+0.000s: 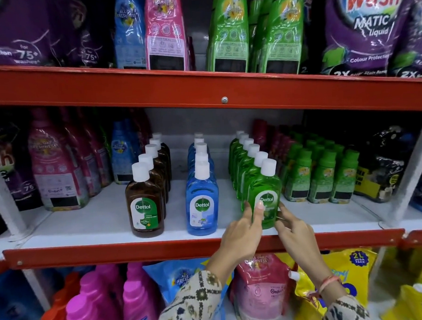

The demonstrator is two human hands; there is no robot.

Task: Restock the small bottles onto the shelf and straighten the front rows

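Three rows of small white-capped Dettol bottles stand on the middle shelf [105, 221]: a brown row with its front bottle [145, 207], a blue row with its front bottle [202, 202], and a green row. Both hands clasp the front green bottle [265, 191] near the shelf's front edge. My left hand [243, 231] wraps its lower left side with the thumb on the label. My right hand [295, 228] touches its lower right side with the fingertips. The bottle stands upright, label facing out.
Small green bottles [321, 176] crowd right of the green row; pink softener bottles [58, 167] stand at the left. A red shelf lip [136, 251] runs along the front. Pouches and pink bottles fill the shelf below, large pouches the shelf above.
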